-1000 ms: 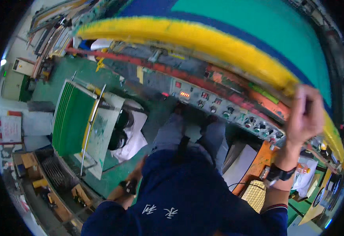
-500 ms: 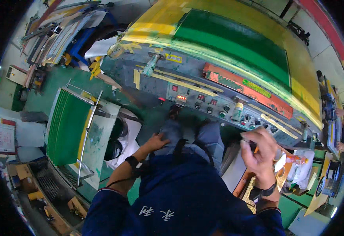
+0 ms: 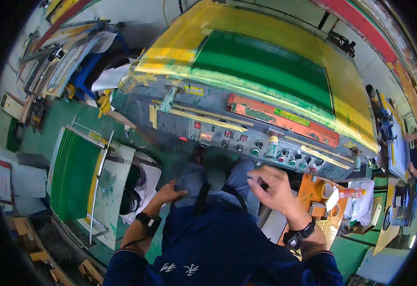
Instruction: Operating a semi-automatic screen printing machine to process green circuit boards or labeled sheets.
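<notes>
My right hand (image 3: 271, 189) is raised in front of my trousers, its fingers loosely curled and apart, with nothing visible in them. My left hand (image 3: 170, 191) is open beside my left thigh. Beyond both hands stands a large machine with a yellow top (image 3: 354, 107) around a green rectangular panel (image 3: 261, 66), an orange painted strip (image 3: 246, 107) along its front, and a control panel (image 3: 239, 143) of buttons, knobs and lit indicators under that.
A rack of green panels (image 3: 75, 176) stands left. An orange bench (image 3: 305, 200) with jars and a bottle (image 3: 351, 193) is right. A red beam (image 3: 380, 43) crosses the upper right. A co-worker's hand (image 3: 411, 168) shows at far right. Stacked boards (image 3: 60, 62) lie upper left.
My right hand has let go of the yellow-edged frame and come down and left. That frame has moved out of view, showing the machine's top. My left hand has risen.
</notes>
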A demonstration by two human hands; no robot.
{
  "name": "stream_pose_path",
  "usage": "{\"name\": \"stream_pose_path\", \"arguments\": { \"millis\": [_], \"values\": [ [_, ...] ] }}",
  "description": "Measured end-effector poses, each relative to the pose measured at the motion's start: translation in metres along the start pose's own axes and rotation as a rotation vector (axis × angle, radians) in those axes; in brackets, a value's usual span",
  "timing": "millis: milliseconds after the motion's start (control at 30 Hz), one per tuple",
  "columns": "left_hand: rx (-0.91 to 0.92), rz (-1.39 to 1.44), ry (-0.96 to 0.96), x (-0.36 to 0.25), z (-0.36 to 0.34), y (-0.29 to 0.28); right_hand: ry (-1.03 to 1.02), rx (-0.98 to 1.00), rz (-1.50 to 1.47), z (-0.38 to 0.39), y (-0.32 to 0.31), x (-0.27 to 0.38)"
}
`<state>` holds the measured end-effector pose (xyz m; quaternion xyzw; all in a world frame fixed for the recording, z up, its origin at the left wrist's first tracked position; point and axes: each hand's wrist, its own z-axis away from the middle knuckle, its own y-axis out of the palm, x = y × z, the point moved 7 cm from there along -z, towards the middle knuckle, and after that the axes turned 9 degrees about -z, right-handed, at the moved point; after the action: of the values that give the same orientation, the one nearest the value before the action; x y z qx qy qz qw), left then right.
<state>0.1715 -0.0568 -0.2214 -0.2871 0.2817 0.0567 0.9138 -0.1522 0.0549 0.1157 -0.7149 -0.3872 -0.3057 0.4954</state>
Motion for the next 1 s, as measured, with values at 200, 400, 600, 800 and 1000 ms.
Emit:
{"name": "stream_pose_path", "arguments": {
  "millis": [200, 400, 600, 800, 1000],
  "values": [
    [-0.102, -0.708, 0.277, 0.018, -0.106, 0.067, -0.053, 0.101, -0.030, 0.009, 0.030, -0.002],
    [0.188, -0.619, -0.060, -0.089, -0.069, 0.013, 0.114, 0.087, 0.021, 0.029, 0.021, -0.019],
    [0.084, -0.520, 0.033, -0.050, -0.095, 0.004, 0.194, 0.124, 0.056, 0.045, 0.032, -0.051],
    [0.062, -0.525, -0.049, -0.007, -0.085, 0.001, 0.315, 0.141, 0.070, 0.046, 0.033, -0.066],
    [-0.054, -0.271, 0.106, -0.015, -0.075, -0.009, 0.277, 0.129, 0.033, 0.041, 0.036, -0.065]
  ]
}}
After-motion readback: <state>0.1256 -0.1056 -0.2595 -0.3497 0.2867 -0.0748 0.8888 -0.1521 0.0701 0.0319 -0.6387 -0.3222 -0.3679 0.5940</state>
